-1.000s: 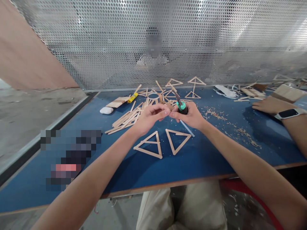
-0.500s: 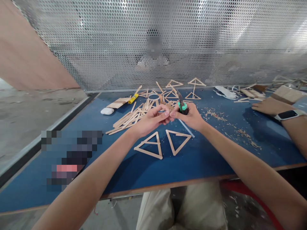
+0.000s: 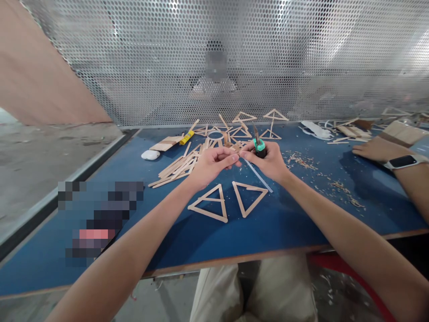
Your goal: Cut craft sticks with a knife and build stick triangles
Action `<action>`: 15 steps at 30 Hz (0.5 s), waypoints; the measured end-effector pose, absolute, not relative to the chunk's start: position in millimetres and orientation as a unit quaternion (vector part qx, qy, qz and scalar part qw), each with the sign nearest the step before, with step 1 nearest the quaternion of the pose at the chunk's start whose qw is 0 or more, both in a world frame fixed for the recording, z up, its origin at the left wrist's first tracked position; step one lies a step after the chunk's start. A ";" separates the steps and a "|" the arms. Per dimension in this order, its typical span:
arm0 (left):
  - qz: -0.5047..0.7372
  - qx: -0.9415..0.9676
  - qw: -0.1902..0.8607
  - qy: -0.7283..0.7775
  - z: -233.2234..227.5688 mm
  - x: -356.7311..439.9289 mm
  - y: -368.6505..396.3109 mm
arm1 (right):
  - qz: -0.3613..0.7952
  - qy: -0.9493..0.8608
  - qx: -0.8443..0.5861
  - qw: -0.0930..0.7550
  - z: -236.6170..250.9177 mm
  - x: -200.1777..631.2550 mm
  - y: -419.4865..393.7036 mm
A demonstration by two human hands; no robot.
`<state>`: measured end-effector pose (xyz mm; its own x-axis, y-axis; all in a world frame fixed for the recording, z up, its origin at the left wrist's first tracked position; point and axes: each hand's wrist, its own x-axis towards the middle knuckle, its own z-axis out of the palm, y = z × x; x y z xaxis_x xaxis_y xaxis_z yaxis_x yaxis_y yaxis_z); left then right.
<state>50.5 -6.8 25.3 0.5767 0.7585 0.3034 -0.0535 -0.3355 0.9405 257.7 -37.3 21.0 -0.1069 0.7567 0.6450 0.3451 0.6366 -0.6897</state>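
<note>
No text, label, brand or number can be read anywhere in the frame, from upper left to lower right.

knife [image 3: 259,146]: green-black, blade up | stick piece [image 3: 236,152]: pinched, small

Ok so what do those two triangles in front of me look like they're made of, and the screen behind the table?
The two triangles look like flat craft sticks of pale, unfinished wood: light tan, matte, with rounded ends overlapping at the corners. The screen looks like perforated sheet metal, probably aluminium or steel: silvery grey, evenly punched with round holes, with soft glare from the light.
</note>
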 end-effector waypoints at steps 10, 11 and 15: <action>0.388 0.716 0.523 0.251 22.8 48.7 -3.7 | 0.233 -0.736 -0.344 0.535 21.0 264.3 -34.8; 0.390 0.717 0.520 0.252 23.3 48.7 -3.8 | 0.235 -0.736 -0.341 0.535 21.3 264.6 -34.9; 0.379 0.734 0.500 0.259 27.0 48.6 -5.9 | 0.239 -0.740 -0.337 0.531 23.3 265.7 -35.8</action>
